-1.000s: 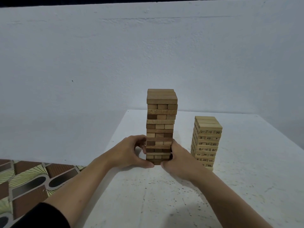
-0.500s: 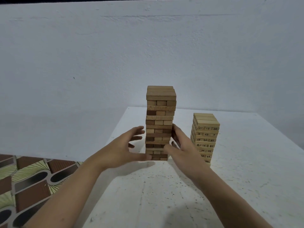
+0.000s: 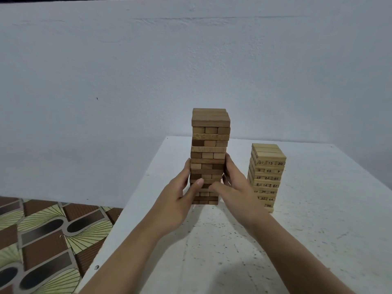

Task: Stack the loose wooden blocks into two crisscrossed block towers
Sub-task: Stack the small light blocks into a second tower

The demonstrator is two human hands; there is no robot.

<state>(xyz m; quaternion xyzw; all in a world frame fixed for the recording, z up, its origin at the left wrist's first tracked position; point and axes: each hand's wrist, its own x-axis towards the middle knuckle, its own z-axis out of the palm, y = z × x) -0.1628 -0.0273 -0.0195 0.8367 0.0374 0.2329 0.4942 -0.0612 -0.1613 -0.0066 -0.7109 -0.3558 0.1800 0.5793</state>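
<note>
Brown block tower (image 3: 210, 145) stands at frame centre on the white table (image 3: 318, 209), its layers crisscrossed. Left hand (image 3: 180, 200) and right hand (image 3: 235, 192) press its lower left and right sides with straight fingers, thumbs lying across the front. Pale numbered tower (image 3: 267, 172) stands just to its right.

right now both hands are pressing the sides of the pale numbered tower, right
No. The head view shows the left hand and right hand pressing the sides of the taller, darker tower; the pale numbered tower stands untouched beside it.
</note>
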